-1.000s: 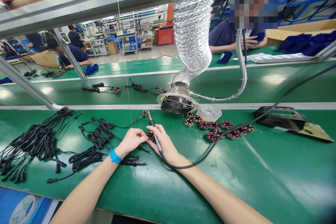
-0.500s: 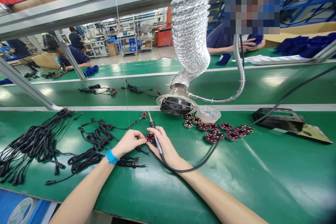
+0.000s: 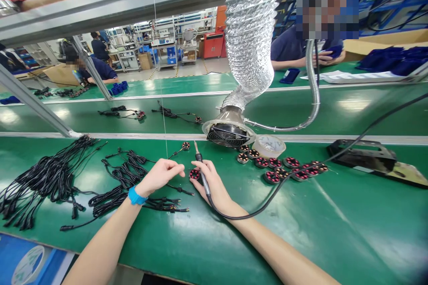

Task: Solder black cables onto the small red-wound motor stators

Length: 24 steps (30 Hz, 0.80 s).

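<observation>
My right hand (image 3: 216,187) is closed round a soldering iron (image 3: 205,181), its tip pointing up and away. A small motor stator (image 3: 194,174) with red windings sits at that hand's thumb and fingertips. My left hand (image 3: 162,176), with a blue band on the wrist, is pinched shut a little left of the stator, apart from it. A thin solder wire (image 3: 163,120) hangs from above and runs down to the left hand; its end is hidden by the fingers. Behind the hands lies another stator (image 3: 186,145) joined to a black cable.
Bundled black cables (image 3: 50,178) and coiled ones (image 3: 129,169) cover the left. Several stators (image 3: 275,163) and a tape roll (image 3: 269,146) lie right, near a black metal holder (image 3: 361,153). A fume duct (image 3: 250,31) hangs ahead. Across the bench a person (image 3: 290,46) handles a blue piece.
My left hand has drawn back to the left, away from the stator. The right hand keeps the iron and stator in nearly the same place. The whole view has shifted slightly.
</observation>
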Each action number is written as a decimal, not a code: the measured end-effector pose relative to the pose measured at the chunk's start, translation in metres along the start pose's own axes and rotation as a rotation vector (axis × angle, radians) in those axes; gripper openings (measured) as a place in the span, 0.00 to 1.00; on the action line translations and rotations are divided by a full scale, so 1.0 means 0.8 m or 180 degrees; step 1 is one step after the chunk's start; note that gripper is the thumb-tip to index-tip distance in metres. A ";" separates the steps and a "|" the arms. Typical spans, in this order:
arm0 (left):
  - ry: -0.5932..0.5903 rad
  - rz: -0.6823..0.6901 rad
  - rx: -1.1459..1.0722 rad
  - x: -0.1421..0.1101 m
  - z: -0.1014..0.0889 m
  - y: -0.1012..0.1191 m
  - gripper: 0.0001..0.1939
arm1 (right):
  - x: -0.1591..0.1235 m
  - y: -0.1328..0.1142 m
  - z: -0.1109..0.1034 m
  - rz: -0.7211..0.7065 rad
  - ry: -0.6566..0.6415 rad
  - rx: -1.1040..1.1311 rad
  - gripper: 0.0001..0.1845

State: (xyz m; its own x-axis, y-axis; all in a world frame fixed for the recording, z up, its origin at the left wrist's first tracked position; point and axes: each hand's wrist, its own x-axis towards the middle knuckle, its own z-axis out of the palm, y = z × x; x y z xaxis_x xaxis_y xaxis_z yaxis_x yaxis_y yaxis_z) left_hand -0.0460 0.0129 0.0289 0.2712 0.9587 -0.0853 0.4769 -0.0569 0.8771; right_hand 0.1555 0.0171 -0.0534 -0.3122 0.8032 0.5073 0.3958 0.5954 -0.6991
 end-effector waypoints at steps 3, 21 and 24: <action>-0.0477 0.0487 0.0675 -0.008 0.003 0.002 0.14 | 0.000 0.002 -0.001 0.0102 0.0109 -0.0048 0.27; 0.0108 0.0020 -0.0282 0.007 0.010 -0.011 0.15 | 0.012 -0.017 0.003 -0.0029 0.0353 0.0269 0.27; 0.0093 0.0003 -0.0390 0.008 0.013 -0.014 0.14 | 0.016 -0.032 0.000 -0.0015 0.0537 0.0503 0.25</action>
State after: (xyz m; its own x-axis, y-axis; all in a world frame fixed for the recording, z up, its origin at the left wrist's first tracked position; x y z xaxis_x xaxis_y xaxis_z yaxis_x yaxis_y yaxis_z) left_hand -0.0410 0.0165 0.0139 0.2463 0.9665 -0.0721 0.3706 -0.0252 0.9285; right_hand 0.1415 0.0121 -0.0291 -0.1598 0.7998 0.5786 0.2503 0.5998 -0.7600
